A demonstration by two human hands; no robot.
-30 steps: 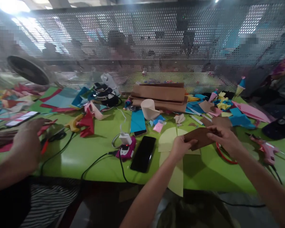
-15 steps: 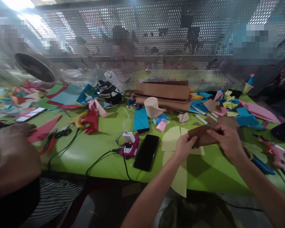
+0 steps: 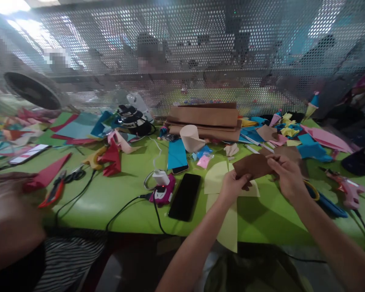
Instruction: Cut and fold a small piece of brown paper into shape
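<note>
Between my two hands is a dark brown piece of paper (image 3: 253, 165), raised over the green table. My left hand (image 3: 233, 185) pinches its left end, thumb on top. My right hand (image 3: 287, 174) grips the opposite end between thumb and fingers. Beneath and beside my left hand lie pale yellow paper cutouts (image 3: 215, 178) with curved edges, one hanging past the table's front edge. More brown paper (image 3: 292, 156) rests behind my right hand. Close to my right wrist are scissors (image 3: 328, 202) with blue and yellow handles, partly hidden by my forearm.
A black phone (image 3: 185, 196) and a magenta power adapter (image 3: 163, 192) with cables lie left of my hands. A pink glue gun (image 3: 349, 192) is at the right. Folded brown sheets (image 3: 203, 115) stand behind. At far left, a co-worker's hand (image 3: 9, 202) is near red paper (image 3: 51, 172).
The brown paper has turned to show more of its broad face, still between both hands. The co-worker's hand has shifted left and lower. The whole view has moved slightly.
</note>
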